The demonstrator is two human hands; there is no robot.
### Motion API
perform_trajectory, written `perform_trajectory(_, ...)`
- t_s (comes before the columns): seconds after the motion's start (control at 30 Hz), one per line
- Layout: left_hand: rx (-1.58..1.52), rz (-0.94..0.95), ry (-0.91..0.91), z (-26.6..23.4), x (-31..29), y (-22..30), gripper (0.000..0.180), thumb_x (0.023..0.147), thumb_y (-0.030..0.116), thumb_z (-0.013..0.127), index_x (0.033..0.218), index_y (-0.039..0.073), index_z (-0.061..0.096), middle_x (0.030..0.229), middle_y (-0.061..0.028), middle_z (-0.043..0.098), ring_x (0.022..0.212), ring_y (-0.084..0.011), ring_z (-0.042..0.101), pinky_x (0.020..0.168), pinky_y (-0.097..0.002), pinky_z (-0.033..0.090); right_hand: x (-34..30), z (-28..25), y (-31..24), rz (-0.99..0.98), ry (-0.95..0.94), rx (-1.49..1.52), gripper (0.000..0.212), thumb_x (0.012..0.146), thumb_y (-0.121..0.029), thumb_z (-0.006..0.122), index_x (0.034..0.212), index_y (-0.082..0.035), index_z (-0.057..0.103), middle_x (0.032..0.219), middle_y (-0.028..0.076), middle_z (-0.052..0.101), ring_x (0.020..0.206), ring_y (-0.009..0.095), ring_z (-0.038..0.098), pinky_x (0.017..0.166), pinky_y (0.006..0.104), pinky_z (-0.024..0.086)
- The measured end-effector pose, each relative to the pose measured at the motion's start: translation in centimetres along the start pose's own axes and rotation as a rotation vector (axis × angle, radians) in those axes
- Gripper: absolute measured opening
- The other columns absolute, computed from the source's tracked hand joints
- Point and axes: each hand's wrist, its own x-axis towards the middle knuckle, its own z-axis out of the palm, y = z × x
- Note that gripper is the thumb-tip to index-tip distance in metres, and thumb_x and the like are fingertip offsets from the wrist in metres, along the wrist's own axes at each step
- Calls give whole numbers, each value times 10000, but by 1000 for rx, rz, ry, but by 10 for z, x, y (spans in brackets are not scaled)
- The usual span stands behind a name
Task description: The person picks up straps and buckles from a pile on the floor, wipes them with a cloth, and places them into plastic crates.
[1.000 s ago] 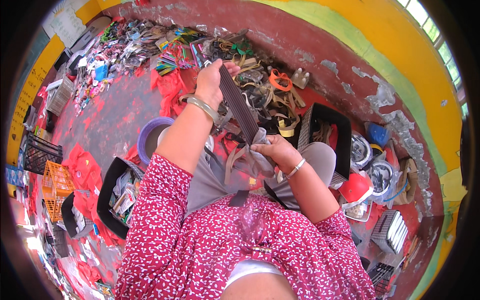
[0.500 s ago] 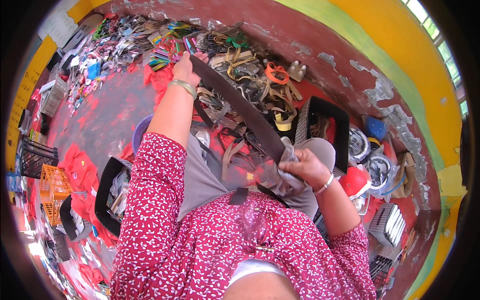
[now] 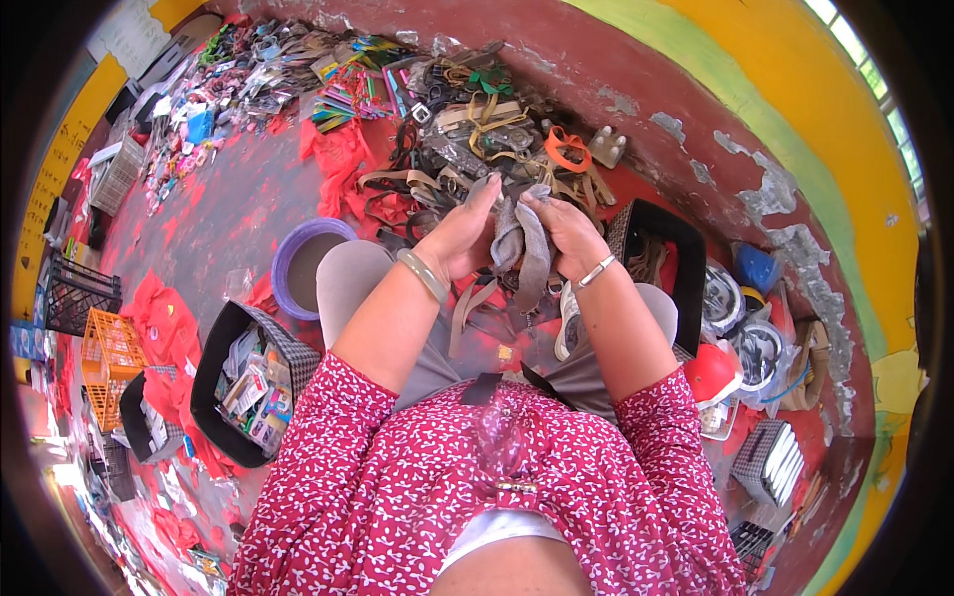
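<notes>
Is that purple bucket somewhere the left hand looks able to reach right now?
Probably yes: the purple bucket is open on top, and only the left knee seems to lie between, partly overlapping it; the left hand would have to pass over.

One purple bucket (image 3: 282,266), seemingly one cloth (image 3: 535,260)

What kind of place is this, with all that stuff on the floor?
Probably a storeroom or sorting room for small goods, though I can't be sure: a tangled heap of belts and straps lies on the floor by a peeling wall, and a black-rimmed basket is packed with little packages.
</notes>
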Motion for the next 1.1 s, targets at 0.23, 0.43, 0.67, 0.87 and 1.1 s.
perform_trajectory(0.23, -125, 200, 47, -15, 17, -5, 379, 929, 281, 380, 1017, -45, 554, 994, -167, 610, 933, -264, 588, 864, -375, 455, 3, 8, 18, 68, -79, -63, 174, 828, -156, 611, 920, -10, 590, 834, 45, 621, 723, 131, 592, 642, 264, 477)
perform_trajectory(0.43, -133, 423, 210, -8, 13, -1, 376, 927, 261, 380, 984, -64, 560, 1000, -198, 602, 947, -295, 587, 868, -369, 458, -22, -1, 30, 123, -120, -270, 152, 826, -168, 616, 885, -28, 624, 791, 29, 632, 674, 105, 587, 606, 242, 470)
perform_trajectory(0.67, -304, 480, 121, 11, -1, 20, 458, 947, 381, 302, 1122, 2, 491, 1096, -206, 556, 1013, -309, 544, 873, -417, 440, -31, -5, 30, -42, -43, 277, 176, 884, -187, 532, 964, -36, 574, 834, 36, 612, 674, 129, 586, 610, 255, 494)
perform_trajectory(0.87, -363, 512, -35, 24, -14, 14, 356, 944, 400, 306, 1201, 170, 396, 1190, -239, 482, 1069, -363, 500, 910, -503, 396, -24, -14, 34, -127, -29, 446, 251, 920, -250, 453, 1050, -53, 539, 955, 66, 586, 838, 166, 573, 735, 313, 487)
perform_trajectory(1.1, -476, 653, 85, 21, -12, 10, 359, 944, 145, 354, 1273, 227, 238, 1184, -241, 484, 1030, -355, 529, 890, -502, 418, -39, -6, 35, -240, -63, 73, 251, 914, -173, 446, 1130, -57, 495, 1000, 68, 588, 864, 162, 588, 758, 289, 478)
